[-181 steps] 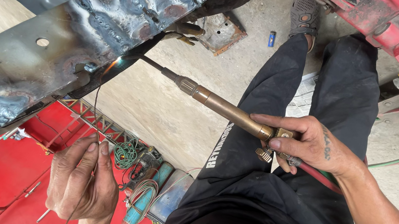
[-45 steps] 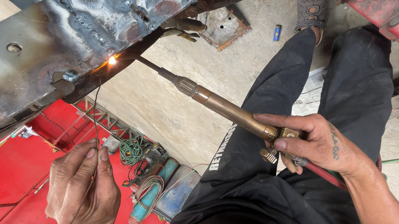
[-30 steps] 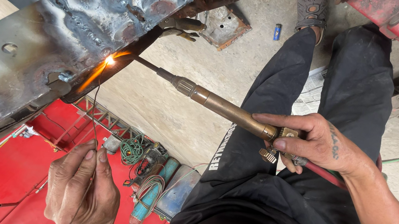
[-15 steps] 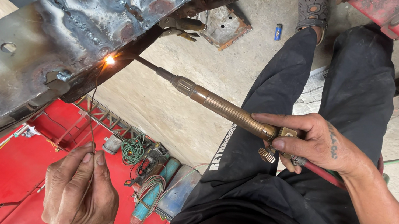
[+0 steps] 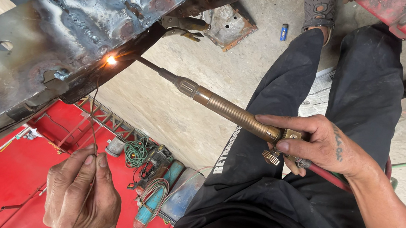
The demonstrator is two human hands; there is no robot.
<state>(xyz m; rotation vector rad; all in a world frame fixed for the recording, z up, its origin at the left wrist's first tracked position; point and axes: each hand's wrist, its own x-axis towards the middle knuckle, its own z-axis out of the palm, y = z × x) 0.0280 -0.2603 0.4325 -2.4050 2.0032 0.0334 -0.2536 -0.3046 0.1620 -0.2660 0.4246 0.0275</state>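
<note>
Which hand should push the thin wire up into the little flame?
Left, probably. The left hand already pinches the thin wire, which runs up toward the flame. The right hand is busy gripping the brass torch.

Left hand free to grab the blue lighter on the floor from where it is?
Probably not. The left hand pinches a thin filler wire, and the blue lighter lies far off beyond the torch and the metal panel.

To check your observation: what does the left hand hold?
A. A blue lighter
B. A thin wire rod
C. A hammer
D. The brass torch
B: the left hand pinches a thin wire rod running up toward the flame, while the right hand grips the brass torch.
</note>
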